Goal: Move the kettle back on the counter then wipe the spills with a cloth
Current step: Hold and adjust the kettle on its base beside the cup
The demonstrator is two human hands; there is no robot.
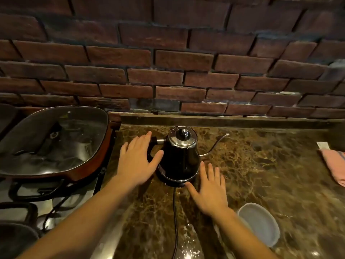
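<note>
A black gooseneck kettle (180, 156) with a chrome lid stands upright on its round base on the brown marble counter (261, 165), spout pointing right. My left hand (139, 161) is spread open over the kettle's handle on its left side, fingers apart, gripping nothing. Just right of the base, my right hand (209, 189) lies flat and open on the counter. A pink cloth (334, 165) lies at the counter's right edge. Wet streaks (186, 234) glisten on the counter near the front, beside the kettle's black cord (174, 212).
A large rectangular pan with a glass lid (54, 143) sits on the stove at left, close to the kettle. A pale round bowl (259, 223) stands at the front right. A brick wall (168, 62) backs the counter.
</note>
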